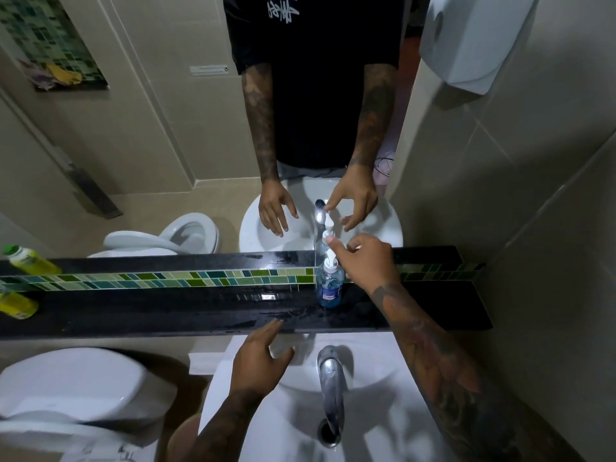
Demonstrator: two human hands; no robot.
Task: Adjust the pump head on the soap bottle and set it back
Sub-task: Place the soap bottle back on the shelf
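Observation:
A clear soap bottle (329, 287) with blue liquid and a white pump head (330, 260) stands upright on the wet black ledge (200, 308) below the mirror. My right hand (366, 261) is at the pump head, forefinger over its top and thumb beside it; whether the fingers grip it I cannot tell. My left hand (258, 358) hovers over the near edge of the ledge, left of the faucet, fingers apart and holding nothing. The mirror repeats both hands and the bottle.
A white sink (286, 425) with a chrome faucet (330, 378) lies below the ledge. A toilet (70, 391) sits at lower left. Yellow-green bottles (18, 305) stand at the ledge's left end. A white dispenser (473, 38) hangs on the right wall.

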